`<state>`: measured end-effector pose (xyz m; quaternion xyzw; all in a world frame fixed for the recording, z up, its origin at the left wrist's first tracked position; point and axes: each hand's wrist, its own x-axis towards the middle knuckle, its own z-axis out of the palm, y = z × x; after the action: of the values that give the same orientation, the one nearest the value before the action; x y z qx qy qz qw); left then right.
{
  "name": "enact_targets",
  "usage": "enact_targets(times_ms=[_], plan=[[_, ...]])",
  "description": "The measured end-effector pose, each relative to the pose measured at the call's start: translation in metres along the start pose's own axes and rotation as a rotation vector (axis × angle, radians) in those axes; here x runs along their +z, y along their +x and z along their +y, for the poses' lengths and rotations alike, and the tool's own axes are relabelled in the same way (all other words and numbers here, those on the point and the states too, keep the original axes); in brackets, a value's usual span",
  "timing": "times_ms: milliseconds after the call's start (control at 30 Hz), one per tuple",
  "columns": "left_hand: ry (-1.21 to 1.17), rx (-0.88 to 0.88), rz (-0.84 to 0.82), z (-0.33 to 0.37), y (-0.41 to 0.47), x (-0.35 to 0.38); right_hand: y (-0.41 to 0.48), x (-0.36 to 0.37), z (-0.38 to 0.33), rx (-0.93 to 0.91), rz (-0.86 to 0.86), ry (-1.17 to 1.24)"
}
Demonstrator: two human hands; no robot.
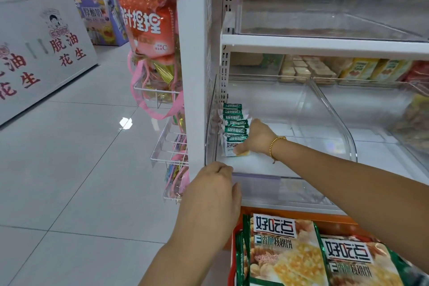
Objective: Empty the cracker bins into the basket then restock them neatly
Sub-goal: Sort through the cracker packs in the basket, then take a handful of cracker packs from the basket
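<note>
A clear plastic bin [262,177] on the middle shelf holds a neat row of small green-and-white cracker packets [234,123] standing along its left wall. My right hand [257,138] reaches into the bin and presses against the front packet [231,147] of that row, fingers closed on it. My left hand [212,189] grips the bin's front left corner rim. Below, an orange basket [301,216] holds large cracker bags [285,251] with green edges.
A clear divider [329,109] separates this bin from the one to its right, with snacks [415,121] at the far right. An upper clear bin [325,18] looks bare. Hanging candy bags [148,21] and wire racks [167,146] flank the shelf's left post. Tiled floor lies to the left.
</note>
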<state>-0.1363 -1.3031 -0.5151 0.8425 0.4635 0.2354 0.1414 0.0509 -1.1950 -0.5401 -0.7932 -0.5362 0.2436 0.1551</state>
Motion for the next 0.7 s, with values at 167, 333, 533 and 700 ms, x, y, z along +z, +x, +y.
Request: enact_targets(times_ms=[167, 333, 533, 700], plan=[[0.053, 0.019, -0.021, 0.002, 0.001, 0.001, 0.008, 0.011, -0.016, 0.021, -0.064, -0.042], [0.062, 0.028, -0.025, 0.003, -0.004, 0.0, 0.009, 0.01, -0.019, 0.025, -0.095, 0.032], [-0.003, 0.033, 0.01, 0.01, -0.015, -0.003, -0.032, -0.023, -0.025, -0.069, -0.027, -0.056], [-0.092, 0.101, 0.027, 0.026, -0.034, -0.002, -0.118, -0.058, -0.006, -0.265, 0.179, 0.019]])
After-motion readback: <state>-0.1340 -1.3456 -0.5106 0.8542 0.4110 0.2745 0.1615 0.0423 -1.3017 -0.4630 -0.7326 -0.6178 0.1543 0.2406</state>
